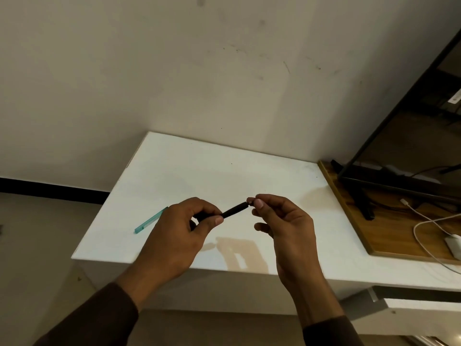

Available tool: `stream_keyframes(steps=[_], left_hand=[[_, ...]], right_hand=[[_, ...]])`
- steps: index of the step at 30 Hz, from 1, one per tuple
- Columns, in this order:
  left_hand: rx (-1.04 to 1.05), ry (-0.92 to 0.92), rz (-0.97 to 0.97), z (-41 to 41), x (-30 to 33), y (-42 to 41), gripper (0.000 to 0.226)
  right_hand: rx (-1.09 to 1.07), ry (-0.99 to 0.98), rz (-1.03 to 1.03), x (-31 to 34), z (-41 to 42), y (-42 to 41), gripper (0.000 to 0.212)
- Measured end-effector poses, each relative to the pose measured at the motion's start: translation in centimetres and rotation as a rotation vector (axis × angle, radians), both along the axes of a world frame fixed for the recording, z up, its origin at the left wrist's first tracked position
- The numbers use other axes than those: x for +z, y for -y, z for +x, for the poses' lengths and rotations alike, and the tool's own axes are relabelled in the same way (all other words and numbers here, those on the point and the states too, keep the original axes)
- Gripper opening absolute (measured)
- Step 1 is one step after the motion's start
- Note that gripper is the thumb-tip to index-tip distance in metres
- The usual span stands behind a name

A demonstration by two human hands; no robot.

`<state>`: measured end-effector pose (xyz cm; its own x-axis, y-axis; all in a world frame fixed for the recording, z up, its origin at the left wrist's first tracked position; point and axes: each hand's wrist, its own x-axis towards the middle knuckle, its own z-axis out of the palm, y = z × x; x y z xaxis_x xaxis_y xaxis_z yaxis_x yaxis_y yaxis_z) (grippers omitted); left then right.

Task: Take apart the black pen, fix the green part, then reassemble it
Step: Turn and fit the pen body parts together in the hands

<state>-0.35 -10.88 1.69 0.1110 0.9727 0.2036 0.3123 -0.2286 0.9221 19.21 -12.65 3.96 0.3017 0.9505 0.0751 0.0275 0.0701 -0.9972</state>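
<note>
The black pen (234, 210) is held in the air above the white table (189, 171), slanting up to the right. My left hand (179, 236) grips its lower end between thumb and fingers. My right hand (282, 221) pinches the pen's upper tip with thumb and forefinger. A thin translucent green part (149, 223) lies flat on the table to the left of my left hand, partly hidden behind it.
A wooden board (349, 213) adjoins the table on the right. On it stands a black monitor stand (361, 193). A white cable (424, 221) and a white charger (454, 242) lie near it. The wall rises right behind the table.
</note>
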Motion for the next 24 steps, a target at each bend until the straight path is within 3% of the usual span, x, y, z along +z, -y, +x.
stream_keyframes(steps=[9, 16, 21, 24], left_hand=[[-0.003, -0.013, 0.002, 0.0, 0.1, 0.05, 0.004], [-0.005, -0.02, 0.004, 0.01, 0.31, 0.12, 0.005], [-0.009, -0.038, 0.002, 0.09, 0.47, 0.15, 0.007], [-0.017, -0.067, 0.011, 0.16, 0.38, 0.25, 0.008]], right_hand=[[-0.026, -0.096, 0.007, -0.02, 0.0, -0.09, 0.009], [-0.002, -0.026, -0.005, -0.17, -0.29, -0.07, 0.01], [0.063, -0.087, -0.036, 0.16, -0.08, 0.02, 0.025], [0.037, -0.024, -0.037, 0.14, -0.32, 0.01, 0.018]])
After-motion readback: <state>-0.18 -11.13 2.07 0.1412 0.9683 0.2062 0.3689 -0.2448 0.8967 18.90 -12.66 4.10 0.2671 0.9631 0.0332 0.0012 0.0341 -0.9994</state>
